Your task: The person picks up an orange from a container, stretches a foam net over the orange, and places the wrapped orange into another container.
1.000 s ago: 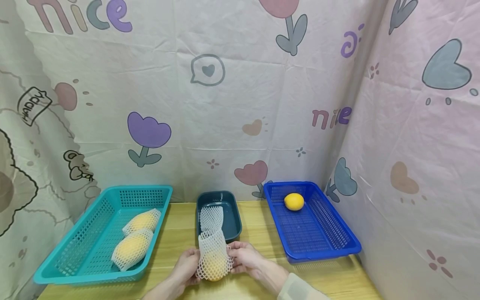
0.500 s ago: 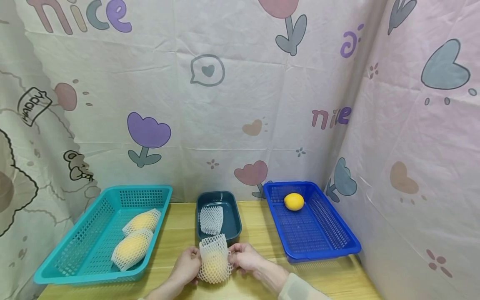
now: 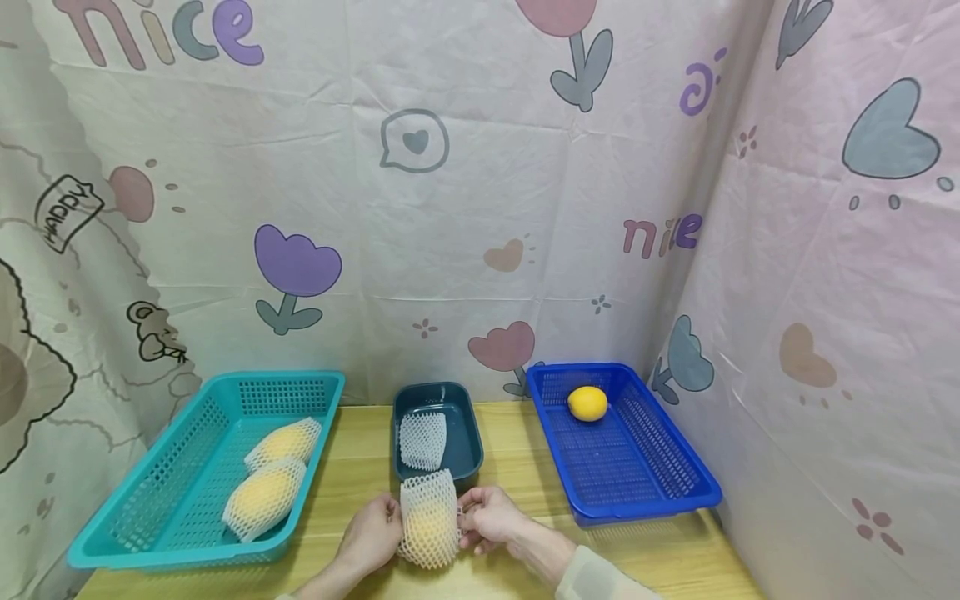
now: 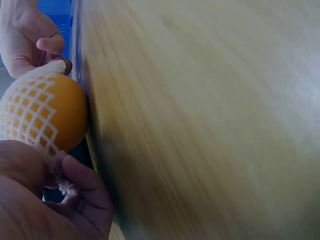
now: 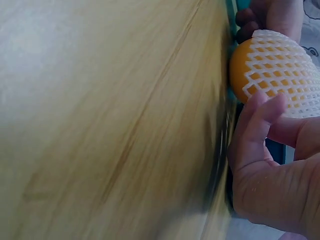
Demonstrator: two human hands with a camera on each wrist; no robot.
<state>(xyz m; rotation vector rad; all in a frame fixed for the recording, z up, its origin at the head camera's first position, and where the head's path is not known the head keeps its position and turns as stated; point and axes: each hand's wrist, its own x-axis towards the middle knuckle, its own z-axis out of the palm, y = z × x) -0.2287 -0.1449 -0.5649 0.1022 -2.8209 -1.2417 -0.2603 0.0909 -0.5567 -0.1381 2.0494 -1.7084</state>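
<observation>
At the head view's lower centre, our left hand [image 3: 372, 533] and right hand [image 3: 491, 521] pinch opposite sides of a white foam net [image 3: 428, 492] around an orange-yellow fruit [image 4: 73, 112].

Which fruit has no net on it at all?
The lone fruit in the blue basket: bare, whereas both fruits in the turquoise basket and the held fruit between left hand and right hand wear white nets.

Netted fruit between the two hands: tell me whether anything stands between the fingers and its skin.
Yes, the white foam net does. It wraps most of the fruit, and the left hand and right hand both pinch the net's edge. One end shows bare in both wrist views. Nothing visible blocks either hand from the net.
</observation>
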